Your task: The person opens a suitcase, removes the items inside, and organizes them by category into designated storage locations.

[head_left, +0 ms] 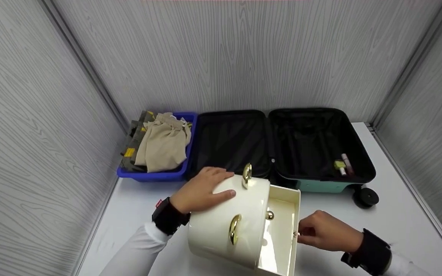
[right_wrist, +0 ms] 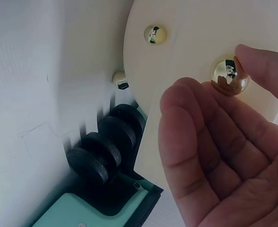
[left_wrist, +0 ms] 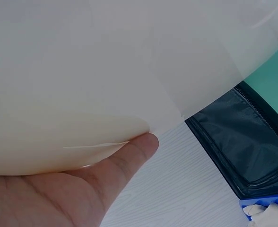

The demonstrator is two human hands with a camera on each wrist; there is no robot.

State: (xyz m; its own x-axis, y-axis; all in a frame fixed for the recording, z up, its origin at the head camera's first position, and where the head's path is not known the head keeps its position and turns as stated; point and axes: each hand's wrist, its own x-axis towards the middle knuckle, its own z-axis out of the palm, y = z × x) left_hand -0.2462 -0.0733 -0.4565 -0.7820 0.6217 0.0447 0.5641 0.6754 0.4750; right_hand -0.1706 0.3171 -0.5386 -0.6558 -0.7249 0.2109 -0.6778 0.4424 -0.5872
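Observation:
A glossy cream storage box [head_left: 211,230] with gold handles stands on the white table, its drawer [head_left: 284,207] pulled out to the right. My left hand [head_left: 203,190] rests on the box's rounded upper left side, fingers extended; in the left wrist view a finger or thumb [left_wrist: 134,153] lies along the cream surface. At the drawer front, my right hand [head_left: 330,232] pinches a gold knob [right_wrist: 230,74] between thumb and fingers. Another gold knob [head_left: 270,215] sits on the box front beside the drawer. The drawer floor that shows is bare.
Behind the box lies an open suitcase [head_left: 228,142] with black lining and a teal shell. A small yellow-green bottle [head_left: 339,165] and a pink tube [head_left: 347,163] lie in its right half. Beige clothing [head_left: 163,145] fills a blue bin [head_left: 159,176]. A black wheel [head_left: 366,197] juts forward.

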